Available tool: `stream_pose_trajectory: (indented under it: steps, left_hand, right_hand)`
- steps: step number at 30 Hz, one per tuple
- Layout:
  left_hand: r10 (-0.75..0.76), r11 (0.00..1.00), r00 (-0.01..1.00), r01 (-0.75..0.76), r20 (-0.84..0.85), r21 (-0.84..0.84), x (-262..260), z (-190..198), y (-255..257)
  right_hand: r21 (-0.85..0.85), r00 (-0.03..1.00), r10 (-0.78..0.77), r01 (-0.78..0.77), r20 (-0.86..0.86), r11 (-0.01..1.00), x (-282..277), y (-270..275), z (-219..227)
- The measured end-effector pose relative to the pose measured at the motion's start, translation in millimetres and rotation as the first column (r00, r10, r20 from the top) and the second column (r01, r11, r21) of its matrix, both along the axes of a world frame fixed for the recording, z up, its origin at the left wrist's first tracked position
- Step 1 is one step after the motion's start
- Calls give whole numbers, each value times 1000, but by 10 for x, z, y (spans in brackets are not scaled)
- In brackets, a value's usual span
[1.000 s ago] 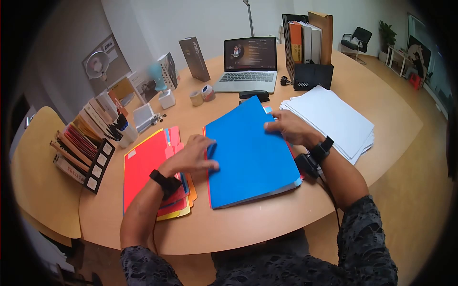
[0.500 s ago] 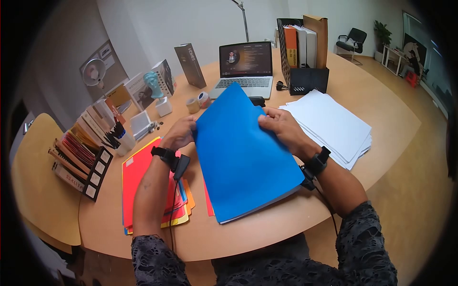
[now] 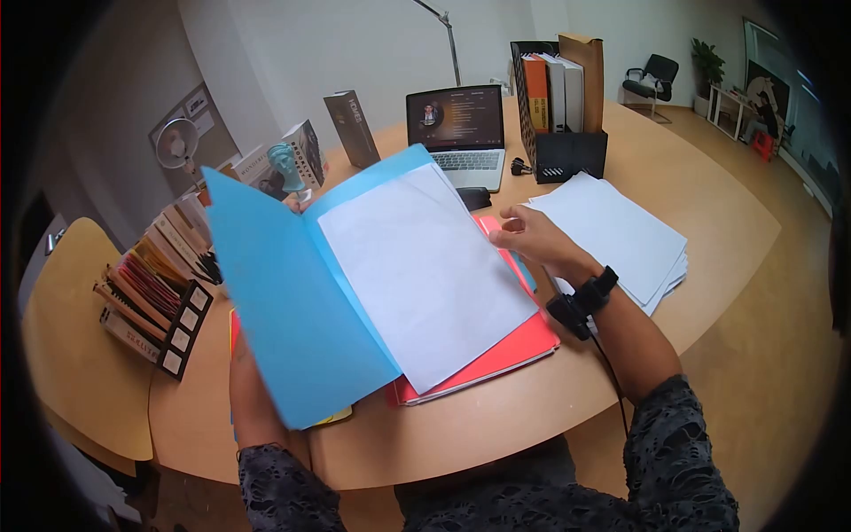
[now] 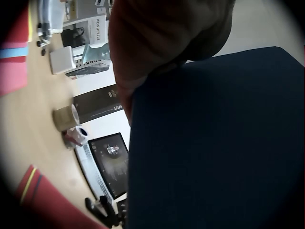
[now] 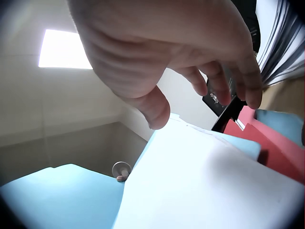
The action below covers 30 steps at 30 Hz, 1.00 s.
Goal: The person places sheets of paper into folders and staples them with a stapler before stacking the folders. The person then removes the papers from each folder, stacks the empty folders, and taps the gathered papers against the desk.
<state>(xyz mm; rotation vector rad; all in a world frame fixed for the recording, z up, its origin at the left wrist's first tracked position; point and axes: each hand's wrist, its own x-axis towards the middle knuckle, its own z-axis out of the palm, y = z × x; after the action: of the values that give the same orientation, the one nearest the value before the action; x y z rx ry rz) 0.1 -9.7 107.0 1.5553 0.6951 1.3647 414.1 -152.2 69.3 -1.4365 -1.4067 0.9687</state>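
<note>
A blue folder (image 3: 275, 293) stands partly open, its light blue inner side facing up and its left cover tilted upward. White sheets of paper (image 3: 425, 275) lie inside against the right cover. My left hand (image 4: 167, 38) grips the folder from behind; in the head view the folder hides most of that hand. My right hand (image 3: 541, 239) hovers by the right edge of the sheets, thumb and fingers apart with nothing between them. Beneath the blue folder lies a red folder (image 3: 523, 344) on the table.
Right of the folders sits a stack of white paper (image 3: 620, 235). Behind are a laptop (image 3: 456, 120), a black stapler (image 3: 474, 197) and a black file holder (image 3: 572, 155) with books. More red folders (image 4: 14, 71) lie at left, mostly hidden by the raised cover in the head view.
The blue folder, first lying closed, was lifted by both hands and has swung open to the left with my left hand. The white sheets now show. My right hand has let go.
</note>
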Motion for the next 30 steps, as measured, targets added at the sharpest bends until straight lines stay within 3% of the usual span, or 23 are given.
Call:
stream_pose_trajectory:
  steps: [2,5,7,11,14,16,18,19,21,22,23,25,26,28,30]
  left_hand:
    - [43,999,999,-43,-12,-13,-112,-143,-223]
    - [109,994,994,-110,-31,-29,-161,-273,-500]
    - [158,986,987,-160,-42,-39,-244,-289,-582]
    - [255,964,965,-259,-56,-67,-384,-294,-746]
    - [322,941,945,-327,-63,-88,-473,-253,-818]
    - [360,926,931,-365,-66,-101,-624,-142,-725]
    - [389,910,919,-395,-66,-124,-828,27,-510]
    - [400,903,914,-406,-70,-139,-929,93,-390]
    - [418,889,904,-427,-88,-165,-1099,201,-178]
    - [428,881,899,-439,-98,-176,-1173,258,-97]
    - [438,873,893,-451,-105,-187,-1273,307,-1]
    - [463,853,879,-477,-114,-211,-1567,270,69]
    - [477,842,871,-492,-119,-222,-1702,245,124]
    - [503,820,854,-521,-134,-237,-1867,218,133]
    - [531,798,834,-551,-149,-243,-1994,175,42]
  right_hand:
    - [-18,1000,5,-5,29,1000,-29,-31,12]
    - [-102,989,138,-143,-57,984,-91,-124,82]
    - [-158,984,168,-157,58,975,-154,-148,100]
    - [-182,969,247,-241,10,953,-139,-160,126]
    - [-139,974,228,-228,-12,964,-56,-167,132]
    - [-11,962,269,-269,42,963,14,-165,155]
    - [60,974,227,-228,13,972,182,-211,305]
    - [60,988,140,-136,-61,989,375,-148,286]
    - [183,998,36,-46,54,982,803,-201,474]
    - [136,998,-69,69,-3,988,876,-384,676]
    - [162,979,-163,143,119,976,1130,-441,748]
    - [254,957,-284,262,54,931,1661,-450,663]
    - [253,955,-288,265,62,931,1886,-498,672]
    - [14,847,-463,476,263,879,2312,-579,653]
    - [16,813,-485,508,322,861,2470,-659,588]
